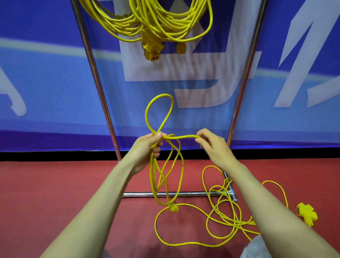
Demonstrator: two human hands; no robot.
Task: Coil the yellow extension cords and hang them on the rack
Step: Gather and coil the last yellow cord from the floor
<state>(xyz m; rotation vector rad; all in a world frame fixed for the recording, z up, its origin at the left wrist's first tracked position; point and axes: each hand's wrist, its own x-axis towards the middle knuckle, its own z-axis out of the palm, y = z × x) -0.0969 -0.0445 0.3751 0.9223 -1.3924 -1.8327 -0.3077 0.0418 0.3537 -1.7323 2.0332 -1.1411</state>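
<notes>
My left hand grips a yellow extension cord where a loop stands up above the fist and several loops hang below it. A short span runs right to my right hand, which pinches the cord between thumb and fingers. The cord's plug dangles at the bottom of the hanging loops, and the rest trails in loose tangles on the floor to a yellow multi-outlet end. Two coiled yellow cords hang from the top of the metal rack.
The rack's two chrome uprights frame my hands, and its base bar lies on the red floor under the hanging loops. A blue banner wall stands right behind the rack. Slack cord lies over the rack's right foot.
</notes>
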